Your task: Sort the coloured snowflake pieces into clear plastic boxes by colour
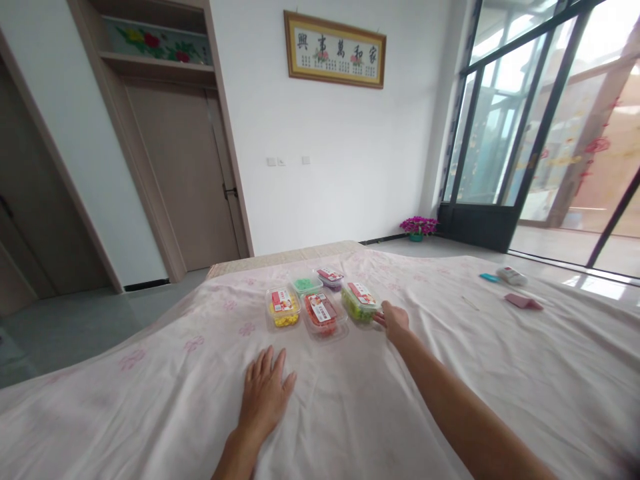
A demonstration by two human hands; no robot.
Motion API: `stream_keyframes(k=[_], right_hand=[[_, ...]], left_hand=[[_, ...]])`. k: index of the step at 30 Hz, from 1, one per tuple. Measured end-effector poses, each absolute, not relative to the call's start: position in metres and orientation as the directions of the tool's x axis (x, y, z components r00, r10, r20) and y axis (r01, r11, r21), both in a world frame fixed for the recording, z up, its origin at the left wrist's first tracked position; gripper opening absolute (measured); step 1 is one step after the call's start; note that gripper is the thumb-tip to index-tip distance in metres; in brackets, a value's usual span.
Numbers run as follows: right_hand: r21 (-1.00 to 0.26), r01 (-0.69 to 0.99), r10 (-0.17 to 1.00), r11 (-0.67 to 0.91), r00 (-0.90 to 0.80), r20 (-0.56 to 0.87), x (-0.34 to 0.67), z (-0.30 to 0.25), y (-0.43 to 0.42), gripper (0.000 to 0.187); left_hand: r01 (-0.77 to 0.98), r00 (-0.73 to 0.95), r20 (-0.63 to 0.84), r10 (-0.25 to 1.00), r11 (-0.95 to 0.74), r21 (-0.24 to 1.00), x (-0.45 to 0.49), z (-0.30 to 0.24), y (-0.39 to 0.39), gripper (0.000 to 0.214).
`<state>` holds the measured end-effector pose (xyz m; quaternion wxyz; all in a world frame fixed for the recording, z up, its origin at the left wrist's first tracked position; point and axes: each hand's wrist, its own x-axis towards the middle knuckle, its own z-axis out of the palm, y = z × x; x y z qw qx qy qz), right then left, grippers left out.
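Observation:
My left hand (pixel 266 387) lies flat on the pale sheet with its fingers spread, holding nothing. My right hand (pixel 395 319) grips the right end of a clear plastic box of green pieces (pixel 360 303) with a red and white label; its fingertips are partly hidden at the box's side. Left of that box sits a box of orange-red pieces (pixel 323 313). A box of yellow pieces (pixel 283 308) is farther left, beyond my left hand. Behind them are a box of pale green pieces (pixel 306 284) and a labelled box of purple pieces (pixel 331 278).
The wrinkled sheet (pixel 350 400) covers a broad surface. Toward the right lie a blue item (pixel 489 277), a white packet (pixel 511 276), a folded pink item (pixel 523 302) and a thin pale stick (pixel 470 304). Purple flowers (pixel 419 225) stand on the floor near the glass door (pixel 500 147).

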<state>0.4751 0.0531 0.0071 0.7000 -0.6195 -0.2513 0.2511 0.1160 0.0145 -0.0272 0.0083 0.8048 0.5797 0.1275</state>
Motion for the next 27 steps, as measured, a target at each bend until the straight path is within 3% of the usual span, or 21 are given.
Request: stream_keyframes(k=[7, 10, 12, 13, 14, 17, 18, 20, 27], right_hand=[[-0.915, -0.396, 0.770, 0.078, 0.607, -0.197, 0.450, 0.018, 0.047, 0.012], [-0.874, -0.459, 0.875, -0.159, 0.344, -0.340, 0.440, 0.023, 0.037, 0.008], [-0.893, -0.255, 0.906, -0.371, 0.111, -0.409, 0.440, 0.031, 0.033, 0.018], [-0.912, -0.096, 0.914, -0.398, 0.040, -0.403, 0.443, 0.038, 0.034, 0.024], [-0.925, 0.069, 0.928, -0.373, 0.004, -0.373, 0.446, 0.046, 0.038, 0.028], [-0.886, 0.455, 0.983, -0.093, 0.182, -0.009, 0.456, 0.076, 0.069, 0.030], [-0.786, 0.614, 0.963, -0.076, 0.250, 0.102, 0.458, 0.084, 0.085, 0.030], [-0.421, 0.893, 0.932, -0.160, 0.277, 0.235, 0.457, 0.096, 0.118, 0.026], [-0.122, 0.982, 0.964, -0.147, 0.170, 0.206, 0.423, 0.082, 0.196, 0.032]], left_hand=[[0.940, 0.300, 0.183, 0.936, -0.323, 0.113, 0.117, -0.027, 0.015, 0.059], [0.941, 0.306, 0.175, 0.936, -0.325, 0.095, 0.118, -0.023, 0.013, 0.058], [0.941, 0.308, 0.176, 0.935, -0.327, 0.088, 0.119, -0.020, 0.011, 0.058], [0.942, 0.306, 0.177, 0.936, -0.324, 0.085, 0.120, -0.019, 0.011, 0.058], [0.944, 0.302, 0.176, 0.937, -0.320, 0.083, 0.121, -0.018, 0.010, 0.058], [0.946, 0.296, 0.171, 0.940, -0.313, 0.083, 0.123, -0.018, 0.012, 0.057], [0.946, 0.296, 0.175, 0.939, -0.314, 0.085, 0.123, -0.019, 0.013, 0.056], [0.943, 0.298, 0.194, 0.935, -0.320, 0.093, 0.123, -0.022, 0.015, 0.055], [0.933, 0.312, 0.282, 0.907, -0.349, 0.091, 0.119, -0.033, 0.019, 0.050]])
